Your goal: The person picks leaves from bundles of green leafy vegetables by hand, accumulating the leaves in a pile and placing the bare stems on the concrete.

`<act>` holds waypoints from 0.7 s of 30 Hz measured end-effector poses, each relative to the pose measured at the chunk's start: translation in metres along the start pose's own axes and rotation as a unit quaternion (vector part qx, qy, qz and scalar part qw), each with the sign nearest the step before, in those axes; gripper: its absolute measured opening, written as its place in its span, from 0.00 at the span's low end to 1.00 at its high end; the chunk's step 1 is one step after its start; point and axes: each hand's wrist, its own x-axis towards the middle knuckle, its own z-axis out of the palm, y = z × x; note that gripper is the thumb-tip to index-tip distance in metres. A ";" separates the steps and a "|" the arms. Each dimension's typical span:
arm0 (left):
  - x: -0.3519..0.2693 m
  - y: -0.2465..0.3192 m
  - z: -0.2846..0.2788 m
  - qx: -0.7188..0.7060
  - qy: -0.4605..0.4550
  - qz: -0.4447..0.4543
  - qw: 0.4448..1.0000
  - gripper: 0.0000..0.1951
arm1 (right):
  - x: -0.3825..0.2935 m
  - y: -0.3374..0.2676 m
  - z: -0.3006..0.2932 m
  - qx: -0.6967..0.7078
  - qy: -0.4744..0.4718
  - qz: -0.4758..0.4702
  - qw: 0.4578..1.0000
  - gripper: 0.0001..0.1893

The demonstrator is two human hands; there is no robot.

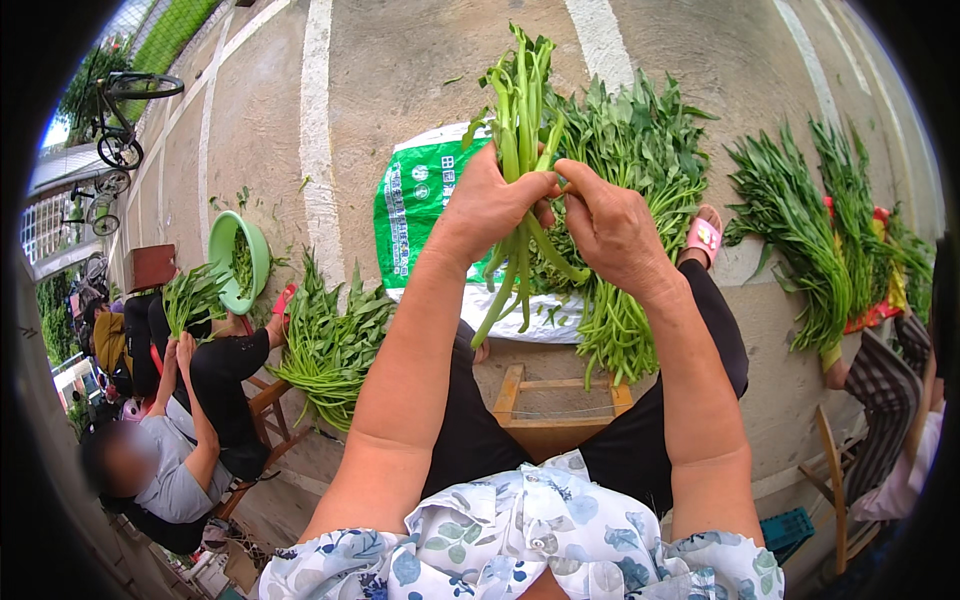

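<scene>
My left hand [487, 199] grips a bunch of leafy green stems [517, 135], which looks like water spinach, held upright with leaves at the top and cut ends hanging below. Against its thumb, my right hand [619, 229] pinches a small thin strand [556, 192]; whether it is a tie or a stem is unclear. Just beyond my hands, a large pile of the same greens [637, 150] lies on a green and white woven plastic sack [412, 217]. Its stems point toward me, between my knees.
At left a seated person [169, 457] holds greens beside another pile [330, 352] and a tipped green basin [262, 259]. More greens [817, 247] lie at right by another seated person [892, 382]. A wooden stool [555, 431] stands between my legs; a teal crate [786, 531] sits lower right.
</scene>
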 end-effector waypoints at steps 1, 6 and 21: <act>-0.001 0.001 -0.001 -0.002 -0.013 0.008 1.000 0.16 | 0.000 0.001 0.000 0.002 0.009 -0.008 1.000 0.13; -0.001 -0.002 -0.004 -0.060 -0.046 0.033 0.997 0.22 | 0.000 0.000 -0.005 0.004 -0.018 0.044 0.999 0.14; -0.002 -0.001 0.000 -0.043 -0.027 0.051 0.997 0.17 | -0.001 -0.006 -0.005 0.074 -0.037 0.030 0.996 0.15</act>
